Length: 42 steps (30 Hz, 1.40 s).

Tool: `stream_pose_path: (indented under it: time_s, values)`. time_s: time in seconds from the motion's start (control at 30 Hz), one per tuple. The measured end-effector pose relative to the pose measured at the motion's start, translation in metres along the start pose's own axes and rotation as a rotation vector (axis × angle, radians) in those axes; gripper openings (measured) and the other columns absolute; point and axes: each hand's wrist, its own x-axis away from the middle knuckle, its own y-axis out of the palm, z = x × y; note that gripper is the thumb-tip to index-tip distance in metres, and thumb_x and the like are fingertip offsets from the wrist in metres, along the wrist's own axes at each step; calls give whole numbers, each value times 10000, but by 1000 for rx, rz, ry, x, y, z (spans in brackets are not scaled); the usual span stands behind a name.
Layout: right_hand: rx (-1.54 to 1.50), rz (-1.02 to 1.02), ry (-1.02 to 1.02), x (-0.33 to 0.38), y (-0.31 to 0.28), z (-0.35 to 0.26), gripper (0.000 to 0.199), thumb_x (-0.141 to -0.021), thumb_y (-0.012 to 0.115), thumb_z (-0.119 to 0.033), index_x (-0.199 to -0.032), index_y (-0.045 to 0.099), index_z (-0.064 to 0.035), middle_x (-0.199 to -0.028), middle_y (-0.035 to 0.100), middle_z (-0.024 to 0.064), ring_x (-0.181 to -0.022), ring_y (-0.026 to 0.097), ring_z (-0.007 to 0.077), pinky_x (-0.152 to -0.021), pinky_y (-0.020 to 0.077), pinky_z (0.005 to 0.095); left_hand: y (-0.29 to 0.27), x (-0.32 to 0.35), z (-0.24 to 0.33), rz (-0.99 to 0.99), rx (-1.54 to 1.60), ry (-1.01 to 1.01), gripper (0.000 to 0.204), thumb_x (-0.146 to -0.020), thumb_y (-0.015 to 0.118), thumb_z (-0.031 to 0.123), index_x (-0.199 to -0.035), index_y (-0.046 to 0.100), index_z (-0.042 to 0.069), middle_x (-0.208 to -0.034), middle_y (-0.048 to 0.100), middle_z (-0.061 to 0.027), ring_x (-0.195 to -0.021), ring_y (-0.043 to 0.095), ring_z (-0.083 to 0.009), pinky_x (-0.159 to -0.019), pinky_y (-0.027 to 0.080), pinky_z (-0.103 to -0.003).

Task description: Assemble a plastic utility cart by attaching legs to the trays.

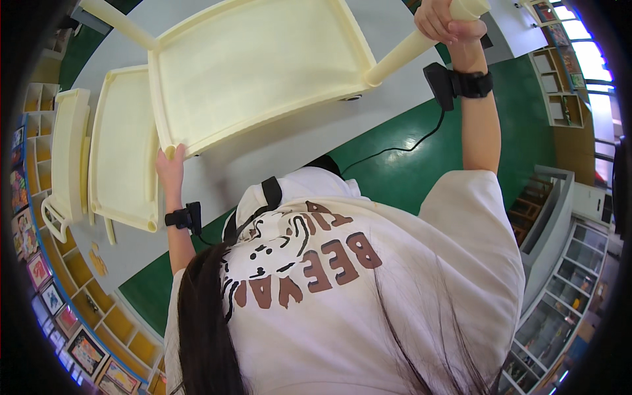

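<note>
At the far left of the pale grey desk (276,148) a cream shelf tray (69,155) stands on its edge, and just beside it a second cream tray (122,148) lies flat near the desk's left edge. Next comes the left hand (170,168), its fingers curled over the near left corner of a larger cream tray (253,69), which is tilted up above the middle of the desk. A cream post (115,21) sticks out from that tray's far left corner. A black band (184,217) sits on the left wrist. On the right, the right hand (447,23) is closed tight around another cream post (415,45) fixed to the tray's right corner. A black wrist band (461,84) with a cable hangs below it, over the green floor (421,164).
</note>
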Motion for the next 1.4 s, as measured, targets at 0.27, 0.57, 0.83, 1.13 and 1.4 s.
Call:
stream_pose_path:
  time_s: [0.27, 0.57, 0.83, 1.13, 1.4]
  values:
    - [7, 290, -69, 10, 10, 13, 222, -651, 578, -130, -537, 411, -36, -400, 369, 32, -318, 342, 134, -326, 267, 246, 0, 4, 8, 58, -166, -34, 445, -695, 562, 327, -818, 495, -96, -734, 557, -219, -687, 538, -342, -635, 410, -391]
    - [139, 631, -186, 5, 27, 28, 157, -667, 546, -74, -601, 409, -35, -430, 389, 40, -328, 351, 124, -327, 279, 231, -4, 8, 8, 63, -147, -41, 425, -698, 555, 316, -770, 495, -98, -694, 549, -224, -650, 540, -336, -602, 412, -388]
    - [397, 1110, -327, -3, 49, 42, 88, -684, 521, -63, -685, 442, -22, -468, 426, 41, -345, 395, 117, -335, 321, 209, 0, 15, -2, 91, -106, -47, 416, -698, 573, 303, -766, 493, -99, -672, 541, -210, -616, 530, -305, -584, 413, -380]
    - [334, 1015, -330, -4, 48, 49, 101, -703, 534, -26, -641, 457, -4, -512, 435, 48, -422, 406, 110, -406, 300, 225, -2, 17, -2, 131, -166, -26, 401, -701, 587, 327, -775, 517, -61, -670, 555, -210, -630, 542, -336, -573, 418, -397]
    - [351, 1030, -255, -5, 60, 49, 151, -733, 512, -66, -633, 402, -40, -532, 398, 43, -478, 373, 110, -444, 290, 215, 0, 16, -5, 157, -111, -76, 433, -686, 605, 361, -749, 500, -55, -649, 559, -221, -635, 558, -354, -544, 428, -402]
